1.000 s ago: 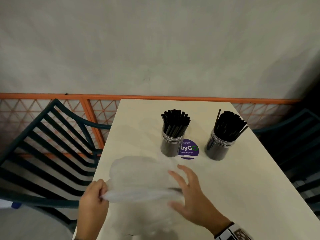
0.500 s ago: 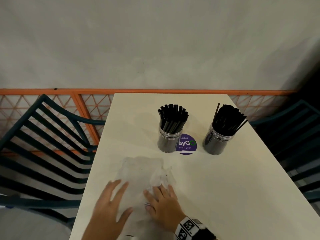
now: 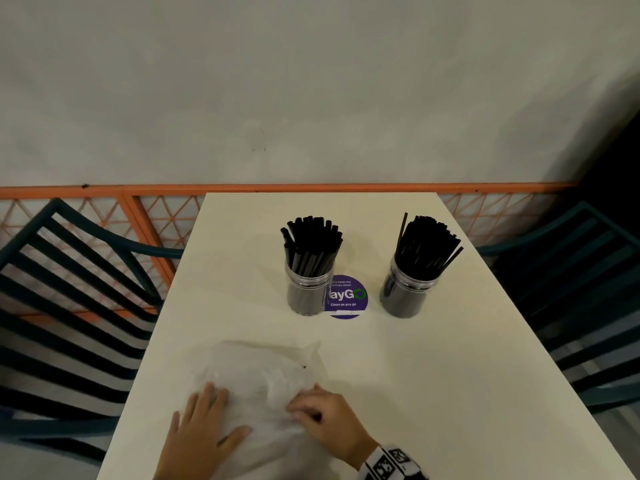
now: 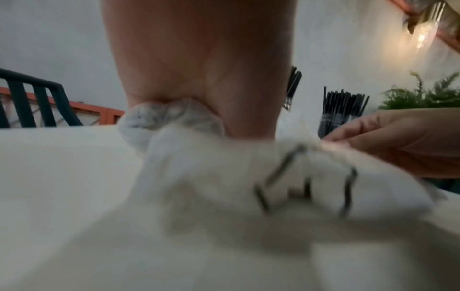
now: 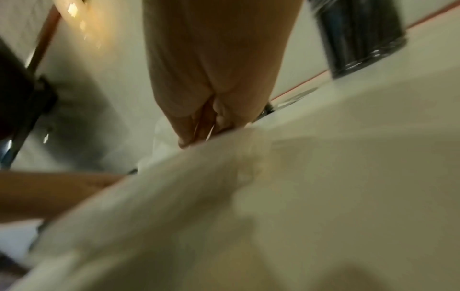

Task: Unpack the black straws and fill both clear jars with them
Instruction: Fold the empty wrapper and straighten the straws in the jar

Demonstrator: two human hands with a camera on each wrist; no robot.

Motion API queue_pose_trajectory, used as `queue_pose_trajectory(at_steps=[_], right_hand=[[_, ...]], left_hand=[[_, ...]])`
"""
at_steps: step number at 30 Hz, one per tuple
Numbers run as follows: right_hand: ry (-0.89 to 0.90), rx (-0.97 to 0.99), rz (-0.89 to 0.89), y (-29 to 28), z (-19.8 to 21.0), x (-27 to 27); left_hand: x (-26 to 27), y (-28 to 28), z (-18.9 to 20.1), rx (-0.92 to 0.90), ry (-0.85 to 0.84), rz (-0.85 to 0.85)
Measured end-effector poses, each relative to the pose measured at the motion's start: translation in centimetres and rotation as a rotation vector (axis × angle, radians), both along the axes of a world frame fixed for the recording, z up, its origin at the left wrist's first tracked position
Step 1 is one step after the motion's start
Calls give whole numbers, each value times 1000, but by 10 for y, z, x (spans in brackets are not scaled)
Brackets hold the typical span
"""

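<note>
1. Both clear jars, the left jar (image 3: 309, 292) and the right jar (image 3: 406, 295), stand packed with black straws (image 3: 311, 244) at the table's (image 3: 450, 375) far end.
2. Filling looks done; only the empty plastic bag (image 3: 258, 370) remains, near the front edge.
3. The left hand (image 3: 199, 433) presses flat on it, fingers straight (smoothing, perhaps), while the right hand (image 3: 325, 419) pinches a bunched fold.

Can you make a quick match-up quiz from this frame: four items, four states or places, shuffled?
Items:
1. left hand
2. right hand
3. round purple sticker
4. plastic bag

States or places:
A. on the table between the two jars
B. fingers curled, pinching the bag
C. empty, crumpled at the near edge
D. fingers spread flat on the bag

Pairs: 1-D, 2-B, 3-A, 4-C
</note>
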State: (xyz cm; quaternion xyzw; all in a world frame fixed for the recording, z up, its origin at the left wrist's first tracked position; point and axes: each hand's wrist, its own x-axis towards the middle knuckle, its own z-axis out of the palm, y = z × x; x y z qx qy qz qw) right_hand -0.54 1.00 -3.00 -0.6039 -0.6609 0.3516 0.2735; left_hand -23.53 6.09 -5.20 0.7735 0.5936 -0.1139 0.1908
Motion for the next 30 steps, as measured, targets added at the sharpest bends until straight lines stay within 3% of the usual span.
queue_pose_trajectory(at_steps=[3,4,5,7,9,14,19,25,30], right_hand=[[238,-32,-211,-3,20,40],[258,-10,-262,-4,26,58],[271,0,-315,-6,30,78],[278,24,-403,-9,35,120],[267,36,-481,-11,37,159],[212,89,-559,-2,49,243],[217,60,-472,31,69,287],[219,31,-263,79,85,292],[354,18,-151,110,86,286]], left_hand=[[13,-3,49,-179,97,69],[21,-3,69,-190,95,89],[31,-4,81,-70,86,73],[54,-2,103,46,-128,130],[88,-2,117,133,-224,103],[203,1,136,178,-645,36],[288,25,136,45,-850,89],[337,71,143,-131,-839,82],[367,112,148,-134,-993,104]])
